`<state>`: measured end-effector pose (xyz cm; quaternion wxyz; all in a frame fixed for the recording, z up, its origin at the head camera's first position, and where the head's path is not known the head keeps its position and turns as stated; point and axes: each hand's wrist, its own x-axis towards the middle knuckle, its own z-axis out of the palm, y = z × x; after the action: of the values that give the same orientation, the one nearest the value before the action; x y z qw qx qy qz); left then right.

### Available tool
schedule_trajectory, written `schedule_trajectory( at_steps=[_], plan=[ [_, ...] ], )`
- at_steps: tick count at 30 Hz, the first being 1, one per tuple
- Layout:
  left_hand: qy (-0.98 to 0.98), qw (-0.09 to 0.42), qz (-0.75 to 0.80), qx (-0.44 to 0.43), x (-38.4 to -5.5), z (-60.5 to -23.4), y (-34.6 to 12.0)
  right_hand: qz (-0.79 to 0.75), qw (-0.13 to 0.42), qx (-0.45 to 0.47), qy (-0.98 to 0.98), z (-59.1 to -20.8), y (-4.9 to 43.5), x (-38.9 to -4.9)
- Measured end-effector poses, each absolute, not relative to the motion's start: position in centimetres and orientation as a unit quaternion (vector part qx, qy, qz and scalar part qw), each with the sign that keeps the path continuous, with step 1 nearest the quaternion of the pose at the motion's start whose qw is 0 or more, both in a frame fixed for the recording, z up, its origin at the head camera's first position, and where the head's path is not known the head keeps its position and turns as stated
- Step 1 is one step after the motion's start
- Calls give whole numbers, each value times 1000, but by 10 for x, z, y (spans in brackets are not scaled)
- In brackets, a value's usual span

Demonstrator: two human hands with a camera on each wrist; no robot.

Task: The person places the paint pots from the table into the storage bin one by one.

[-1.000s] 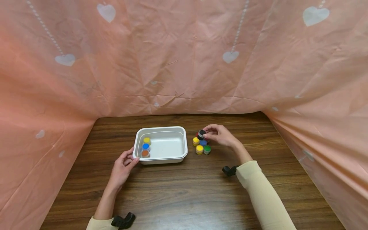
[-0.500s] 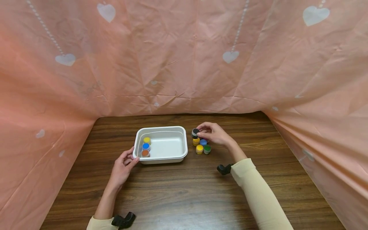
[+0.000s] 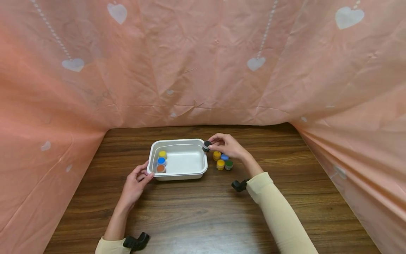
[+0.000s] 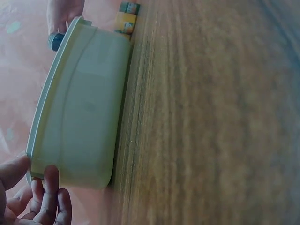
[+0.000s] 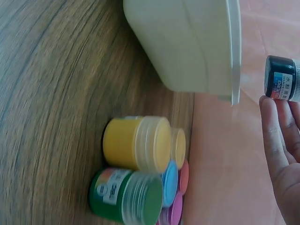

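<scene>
Fingers (image 5: 271,133) of the right hand (image 3: 229,145) are clamped on the black jar (image 3: 207,146), which is held above rim level at the right end of the white tray (image 3: 180,177), whose near left corner is gripped by the left hand (image 3: 134,186). Jar could be clipped on the rim if carried low, dropped if the fingertip hold slips, or the tray tipped if its corner is pressed too hard. Dark wood-grain desk (image 3: 190,215) is faintly glossed and is enclosed at back and sides by creased peach drapes (image 3: 203,81) printed with white hearts (image 3: 256,64).
</scene>
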<state>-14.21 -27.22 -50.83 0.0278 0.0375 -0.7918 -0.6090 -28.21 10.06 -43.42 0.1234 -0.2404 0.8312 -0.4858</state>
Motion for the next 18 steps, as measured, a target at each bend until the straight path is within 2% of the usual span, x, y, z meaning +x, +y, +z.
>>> schedule_trajectory(
  at_steps=[18],
  plan=[
    [-789, 35, -613, 34, -142, -507, -271, -495, 129, -223, 830, -440, 37, -289]
  ],
)
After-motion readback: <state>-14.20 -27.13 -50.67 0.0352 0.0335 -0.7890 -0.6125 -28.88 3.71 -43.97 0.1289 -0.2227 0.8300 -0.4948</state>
